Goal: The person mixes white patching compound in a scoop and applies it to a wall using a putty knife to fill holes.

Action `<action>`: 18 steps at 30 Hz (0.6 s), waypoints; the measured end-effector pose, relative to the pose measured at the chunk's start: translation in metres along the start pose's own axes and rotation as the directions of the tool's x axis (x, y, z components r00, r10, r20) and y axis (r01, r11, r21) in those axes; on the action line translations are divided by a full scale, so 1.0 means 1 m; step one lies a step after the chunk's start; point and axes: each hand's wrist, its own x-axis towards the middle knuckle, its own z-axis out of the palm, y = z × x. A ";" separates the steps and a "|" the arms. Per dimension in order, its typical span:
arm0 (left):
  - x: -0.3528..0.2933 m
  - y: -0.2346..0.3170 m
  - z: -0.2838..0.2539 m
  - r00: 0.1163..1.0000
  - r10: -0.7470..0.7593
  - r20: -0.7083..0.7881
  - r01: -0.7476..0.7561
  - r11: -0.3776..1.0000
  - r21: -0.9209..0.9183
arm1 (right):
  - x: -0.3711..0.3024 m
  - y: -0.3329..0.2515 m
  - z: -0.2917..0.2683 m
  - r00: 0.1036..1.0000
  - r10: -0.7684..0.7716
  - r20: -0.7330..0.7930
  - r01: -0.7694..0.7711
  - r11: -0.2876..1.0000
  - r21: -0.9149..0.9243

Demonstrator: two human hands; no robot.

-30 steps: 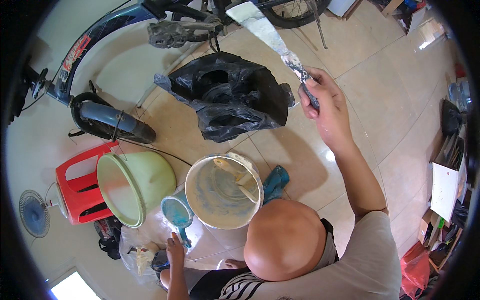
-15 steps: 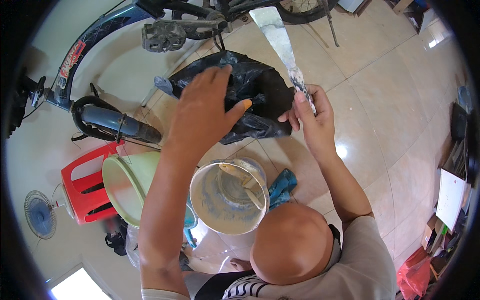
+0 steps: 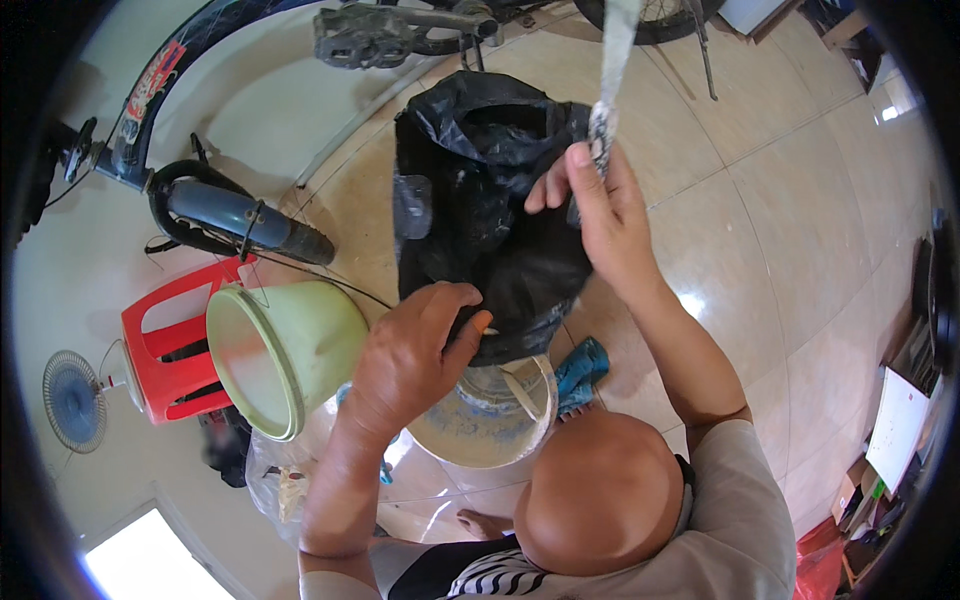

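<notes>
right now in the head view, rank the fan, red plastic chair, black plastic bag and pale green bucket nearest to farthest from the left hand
1. Black plastic bag: at the left hand, extending up and right.
2. Pale green bucket: left of the hand.
3. Red plastic chair: farther left, beyond the bucket.
4. Fan: farthest left.

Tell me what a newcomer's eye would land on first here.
A crumpled black plastic bag dominates the middle, its mouth open, with the left hand at its near edge. At the bag's right side, the right hand holds a pale, flat-bladed metal scraper pointing toward the top edge. At left, a bright red plastic chair stands out beside a pale green round bucket.
</notes>
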 end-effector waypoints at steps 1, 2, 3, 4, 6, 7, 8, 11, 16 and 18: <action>-0.004 0.003 0.002 0.998 -0.056 -0.028 0.056 0.998 -0.023 | 0.001 -0.006 0.001 1.000 -0.020 -0.003 0.020 0.999 -0.039; -0.010 0.005 0.003 0.991 -0.122 -0.057 0.120 0.992 -0.043 | 0.001 -0.012 0.004 0.999 -0.037 0.001 0.037 0.997 -0.071; -0.013 0.003 0.004 0.973 -0.213 -0.093 0.200 0.970 -0.137 | 0.001 -0.018 0.003 0.998 -0.057 0.003 0.057 0.993 -0.107; -0.016 -0.001 0.007 0.945 -0.304 -0.120 0.271 0.934 -0.233 | -0.002 -0.022 -0.002 0.998 -0.048 0.048 0.054 0.991 -0.120; -0.019 -0.008 0.014 0.879 -0.439 -0.184 0.315 0.827 -0.465 | -0.015 -0.029 0.007 0.999 -0.025 0.039 0.027 0.998 -0.052; -0.019 -0.011 0.017 0.844 -0.487 -0.224 0.281 0.757 -0.590 | -0.021 -0.031 0.011 0.999 -0.011 0.035 0.012 1.000 -0.018; -0.020 -0.012 0.020 0.808 -0.530 -0.256 0.222 0.677 -0.701 | -0.028 -0.034 0.012 0.995 0.001 0.096 0.000 1.000 -0.012; -0.022 -0.011 0.023 0.719 -0.546 -0.429 0.058 0.663 -0.746 | -0.030 -0.021 0.019 0.980 -0.051 0.195 0.067 0.995 -0.075; -0.019 -0.006 0.020 0.665 -0.640 -0.385 -0.013 0.506 -0.863 | -0.020 -0.009 0.030 0.975 -0.037 0.220 0.104 0.948 -0.301; -0.023 -0.009 0.019 0.680 -0.631 -0.373 0.021 0.526 -0.850 | -0.024 -0.017 0.032 0.972 -0.011 0.233 0.103 0.917 -0.386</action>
